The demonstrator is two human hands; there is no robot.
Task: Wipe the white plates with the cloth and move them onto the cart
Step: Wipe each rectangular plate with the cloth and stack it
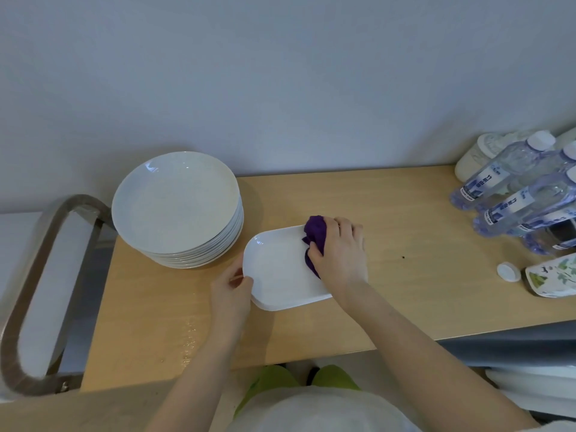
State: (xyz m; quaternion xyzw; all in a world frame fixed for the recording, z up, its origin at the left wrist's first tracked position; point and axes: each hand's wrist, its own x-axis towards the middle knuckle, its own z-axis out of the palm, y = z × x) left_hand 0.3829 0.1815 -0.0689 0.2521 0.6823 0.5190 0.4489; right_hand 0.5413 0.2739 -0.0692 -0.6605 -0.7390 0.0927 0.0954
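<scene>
On table [405, 213]: one rectangular plate [277, 269] | left fingers [241, 283] grip rim | right fingers [336, 232] clutch cloth [314, 232]

From my remote seat the scene is evenly and softly lit, a cool diffuse light with no hard shadows, only a faint dark fringe under the stack of round plates [177, 210] and beside the rectangular plate [280, 269]. Small glints sit on both, and a wet patch gleams on the wooden table [405, 244]. The wide lens bends the table edges and stretches the bottles [526, 194] at right; everything looks slightly soft.
</scene>
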